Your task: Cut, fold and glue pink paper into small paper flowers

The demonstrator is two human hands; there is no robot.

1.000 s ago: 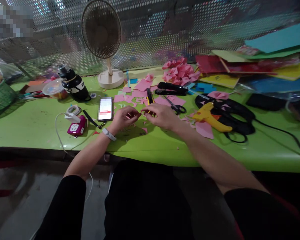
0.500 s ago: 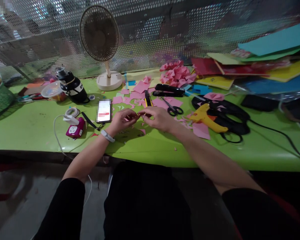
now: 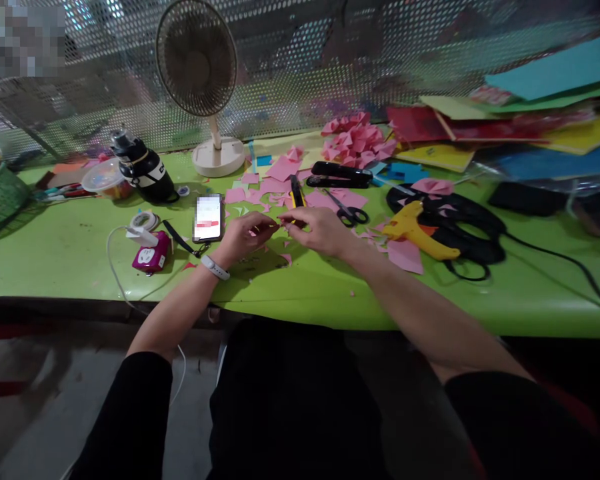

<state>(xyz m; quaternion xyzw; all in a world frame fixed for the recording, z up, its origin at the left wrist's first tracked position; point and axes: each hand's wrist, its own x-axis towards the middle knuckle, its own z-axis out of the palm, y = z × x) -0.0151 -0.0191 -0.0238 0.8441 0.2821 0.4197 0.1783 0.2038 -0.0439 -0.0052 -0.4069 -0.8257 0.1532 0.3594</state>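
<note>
Over the green table (image 3: 300, 300), my left hand (image 3: 243, 239) and my right hand (image 3: 323, 230) meet fingertip to fingertip, both in a pinch. Whatever they hold between them is too small to make out; a bit of pink shows by the left fingers. Just beyond my right hand lies a yellow-and-black box cutter (image 3: 297, 193). Black-handled scissors (image 3: 353, 215) rest to its right, with a black stapler (image 3: 340, 175) behind them. Pink paper pieces (image 3: 283, 169) are scattered around, and a pile of folded pink paper shapes (image 3: 357, 141) sits at the back.
To the left are a lit phone (image 3: 208, 219), a purple plug adapter (image 3: 151, 253), a roll of tape (image 3: 144, 221), a black bottle (image 3: 147, 172) and a fan (image 3: 219, 159). On the right lie a yellow glue gun (image 3: 415, 230) and stacked coloured sheets (image 3: 560, 70).
My hands stay close together in a pinch, with the fingertips shifting slightly. The camera view has tilted a little, so things at the back appear slightly higher.
</note>
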